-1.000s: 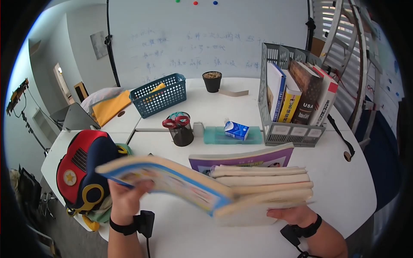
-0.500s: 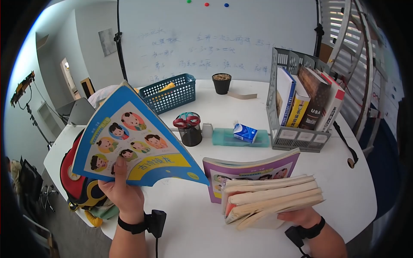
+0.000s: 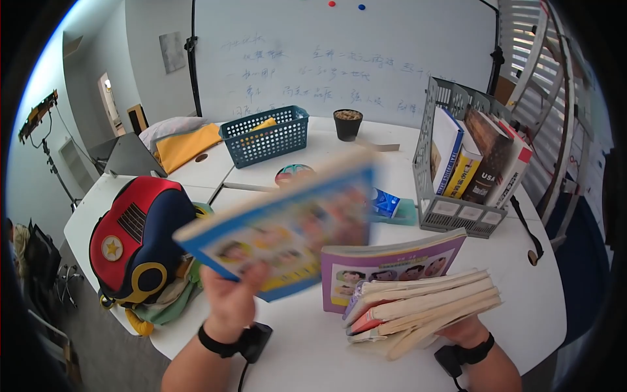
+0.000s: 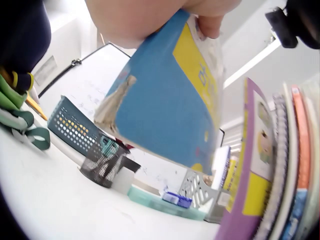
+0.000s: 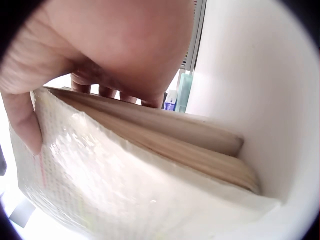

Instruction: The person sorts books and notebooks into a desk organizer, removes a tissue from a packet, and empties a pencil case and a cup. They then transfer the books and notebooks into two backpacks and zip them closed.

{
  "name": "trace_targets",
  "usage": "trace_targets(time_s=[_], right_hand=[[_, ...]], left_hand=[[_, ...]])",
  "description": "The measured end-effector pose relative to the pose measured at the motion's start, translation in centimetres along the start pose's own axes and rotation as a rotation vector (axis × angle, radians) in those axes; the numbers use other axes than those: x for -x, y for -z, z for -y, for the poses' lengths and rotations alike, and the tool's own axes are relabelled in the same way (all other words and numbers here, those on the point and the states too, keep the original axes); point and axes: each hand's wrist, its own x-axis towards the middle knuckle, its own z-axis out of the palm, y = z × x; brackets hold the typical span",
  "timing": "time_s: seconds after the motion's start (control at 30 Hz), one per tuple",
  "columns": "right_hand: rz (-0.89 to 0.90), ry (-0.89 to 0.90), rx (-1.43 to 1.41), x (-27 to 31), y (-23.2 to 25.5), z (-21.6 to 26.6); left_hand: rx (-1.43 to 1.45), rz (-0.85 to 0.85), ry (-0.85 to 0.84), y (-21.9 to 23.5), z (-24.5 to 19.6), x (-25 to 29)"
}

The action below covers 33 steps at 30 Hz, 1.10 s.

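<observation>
A blue-bordered book (image 3: 294, 228) with cartoon faces, blurred in the head view, is gripped at its lower left by my left hand (image 3: 230, 300). The left wrist view shows its blue and yellow cover (image 4: 160, 100) below the hand (image 4: 160, 15). My right hand (image 3: 467, 332) holds a stack of worn books (image 3: 424, 304) from the right. In the right wrist view, the thumb of that hand (image 5: 110, 45) lies on a glossy pale cover (image 5: 110, 170), its other fingers behind. A purple book (image 3: 339, 274) stands tilted behind the stack.
A grey rack (image 3: 457, 215) of books stands at the right. Behind are a perforated basket (image 3: 261, 147), a small pot (image 3: 347, 127) and a blue carton (image 3: 385, 204) on a teal case (image 3: 406, 212). A red and navy bag (image 3: 140, 238) lies left, on the white table (image 3: 313, 353).
My left hand has moved the blue-bordered book rightward, turning it from upright to a lower slant before the pen cup. The right hand still holds the stack. The head view has shifted left.
</observation>
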Motion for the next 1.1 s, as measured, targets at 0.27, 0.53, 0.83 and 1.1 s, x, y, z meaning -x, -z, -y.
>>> trace_targets(time_s=[0.27, 0.53, 0.83, 1.1], right_hand=[[-0.012, -0.038, -0.088, 1.3, 0.8, -0.7], [0.083, 0.167, 0.019, 0.9, -0.5, -0.7], [0.342, 0.291, 0.052, -0.2, -0.2, -0.8], [0.082, 0.098, 0.253, 1.0, 1.8, -2.2]], left_hand=[[0.313, 0.546, 0.388, -4.0, 1.9, 2.9], [-0.467, 0.36, -0.375, -2.6, -1.9, 0.9], [-0.512, 0.466, -0.102, -5.5, -3.0, 1.5], [-0.377, 0.525, 0.003, -4.7, -1.7, 1.6]])
